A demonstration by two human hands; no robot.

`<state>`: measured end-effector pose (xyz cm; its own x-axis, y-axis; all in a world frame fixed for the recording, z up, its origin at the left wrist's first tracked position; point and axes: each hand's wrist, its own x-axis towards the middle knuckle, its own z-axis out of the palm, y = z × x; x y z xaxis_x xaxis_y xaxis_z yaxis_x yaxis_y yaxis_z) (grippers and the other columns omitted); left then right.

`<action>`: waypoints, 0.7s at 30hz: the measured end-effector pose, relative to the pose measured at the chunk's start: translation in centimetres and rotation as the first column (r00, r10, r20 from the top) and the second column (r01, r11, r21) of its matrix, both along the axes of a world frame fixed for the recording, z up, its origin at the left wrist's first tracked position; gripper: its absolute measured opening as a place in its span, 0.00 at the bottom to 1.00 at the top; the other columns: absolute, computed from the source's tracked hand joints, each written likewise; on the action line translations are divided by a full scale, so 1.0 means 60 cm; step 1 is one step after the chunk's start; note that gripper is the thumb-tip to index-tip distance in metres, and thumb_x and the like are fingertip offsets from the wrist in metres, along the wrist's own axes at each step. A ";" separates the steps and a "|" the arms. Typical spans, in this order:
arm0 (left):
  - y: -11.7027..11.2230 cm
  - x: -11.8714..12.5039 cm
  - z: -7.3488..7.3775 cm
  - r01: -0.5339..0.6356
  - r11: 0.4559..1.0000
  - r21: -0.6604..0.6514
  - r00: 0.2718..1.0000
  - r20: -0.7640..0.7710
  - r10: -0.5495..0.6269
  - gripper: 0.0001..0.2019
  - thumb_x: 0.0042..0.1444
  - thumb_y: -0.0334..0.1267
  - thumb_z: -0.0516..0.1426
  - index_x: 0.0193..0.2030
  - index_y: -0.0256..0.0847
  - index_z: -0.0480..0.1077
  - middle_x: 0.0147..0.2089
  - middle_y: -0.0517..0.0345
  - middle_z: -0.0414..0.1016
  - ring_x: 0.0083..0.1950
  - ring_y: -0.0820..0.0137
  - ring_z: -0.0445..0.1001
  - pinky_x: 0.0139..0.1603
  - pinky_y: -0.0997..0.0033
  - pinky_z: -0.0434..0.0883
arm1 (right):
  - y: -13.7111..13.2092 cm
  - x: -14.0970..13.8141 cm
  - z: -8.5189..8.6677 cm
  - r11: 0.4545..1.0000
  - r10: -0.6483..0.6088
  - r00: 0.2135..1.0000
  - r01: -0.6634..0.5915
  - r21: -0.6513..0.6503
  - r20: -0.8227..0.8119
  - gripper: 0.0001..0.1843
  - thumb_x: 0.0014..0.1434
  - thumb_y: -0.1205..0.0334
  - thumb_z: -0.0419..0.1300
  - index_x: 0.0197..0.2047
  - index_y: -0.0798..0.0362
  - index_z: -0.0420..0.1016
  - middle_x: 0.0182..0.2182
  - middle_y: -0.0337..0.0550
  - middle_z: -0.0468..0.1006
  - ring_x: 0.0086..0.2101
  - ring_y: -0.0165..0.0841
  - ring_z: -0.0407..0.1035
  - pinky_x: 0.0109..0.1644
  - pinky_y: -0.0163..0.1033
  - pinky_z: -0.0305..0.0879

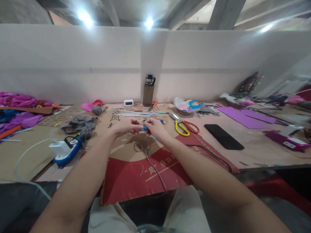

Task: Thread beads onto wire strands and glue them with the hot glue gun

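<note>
Both hands meet above the cardboard sheet (pixel 123 181), close to the middle of the table. My left hand (pixel 128 126) pinches a small blue piece (pixel 143 128) from the left, its fingers bent. On the other side, my right hand (pixel 154 127) has thumb and fingertips closed on the same blue piece. The piece is too small and too covered to name further. Below the fingers a thin grey cord (pixel 155 166) hangs down, loops on the cardboard and runs toward its front edge.
Scissors (pixel 181 124) with yellow and red handles lie right of my hands, with a black phone (pixel 223 136) beyond. A bottle (pixel 148 90) stands by the wall. Left are a blue power strip (pixel 68 155) and grey scraps (pixel 79 123). Purple sheets (pixel 243 116) lie right.
</note>
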<state>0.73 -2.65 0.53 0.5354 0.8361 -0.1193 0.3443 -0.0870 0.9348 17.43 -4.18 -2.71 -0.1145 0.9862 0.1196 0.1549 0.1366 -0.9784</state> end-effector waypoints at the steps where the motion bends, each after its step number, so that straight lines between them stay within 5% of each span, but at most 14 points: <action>1: 0.003 0.001 -0.005 0.012 1.000 0.022 0.999 -0.036 -0.011 0.14 0.44 0.44 0.62 0.34 0.37 0.69 0.29 0.59 0.70 0.27 0.77 0.68 0.29 0.76 0.65 | 0.003 -0.001 -0.006 1.000 0.006 1.000 -0.006 -0.010 0.011 0.06 0.56 0.63 0.52 0.27 0.52 0.62 0.14 0.31 0.66 0.14 0.24 0.59 0.19 0.29 0.55; 8: 0.015 -0.001 -0.018 0.031 0.988 0.152 0.961 -0.275 0.012 0.07 0.42 0.36 0.59 0.31 0.38 0.71 0.26 0.61 0.71 0.26 0.76 0.66 0.28 0.76 0.64 | 0.003 0.005 -0.026 0.997 0.077 0.987 -0.072 -0.040 0.143 0.04 0.52 0.70 0.50 0.29 0.52 0.63 0.20 0.34 0.69 0.19 0.26 0.63 0.23 0.31 0.60; 13: 0.022 -0.022 -0.017 0.052 0.995 0.081 0.871 -0.492 -0.006 0.08 0.38 0.33 0.59 0.29 0.39 0.73 0.22 0.62 0.71 0.24 0.74 0.67 0.25 0.76 0.62 | -0.018 0.028 -0.014 0.970 0.002 0.931 -0.092 0.227 0.366 0.14 0.40 0.76 0.47 0.27 0.54 0.69 0.26 0.38 0.72 0.29 0.28 0.65 0.34 0.34 0.59; 18: 0.026 -0.028 -0.019 0.046 0.981 0.190 0.855 -0.515 0.059 0.07 0.37 0.34 0.61 0.27 0.39 0.75 0.23 0.61 0.73 0.24 0.74 0.67 0.26 0.77 0.61 | -0.024 0.051 0.015 0.934 -0.128 0.979 0.066 0.351 0.157 0.14 0.43 0.73 0.44 0.28 0.52 0.68 0.27 0.37 0.71 0.29 0.28 0.64 0.35 0.35 0.59; 21: 0.017 -0.020 -0.015 -0.037 0.994 0.106 0.880 -0.468 0.082 0.07 0.39 0.31 0.59 0.30 0.39 0.73 0.19 0.63 0.70 0.21 0.73 0.67 0.24 0.74 0.63 | -0.019 0.044 0.039 0.936 -0.067 0.985 0.007 0.351 0.158 0.12 0.45 0.72 0.46 0.30 0.51 0.67 0.27 0.37 0.70 0.28 0.29 0.63 0.34 0.35 0.59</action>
<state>-0.48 -1.66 -0.36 0.3837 0.8840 -0.2670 0.7491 -0.1288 0.6499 20.05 -5.33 -0.35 -0.1265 0.8896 0.4388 0.3210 0.4553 -0.8305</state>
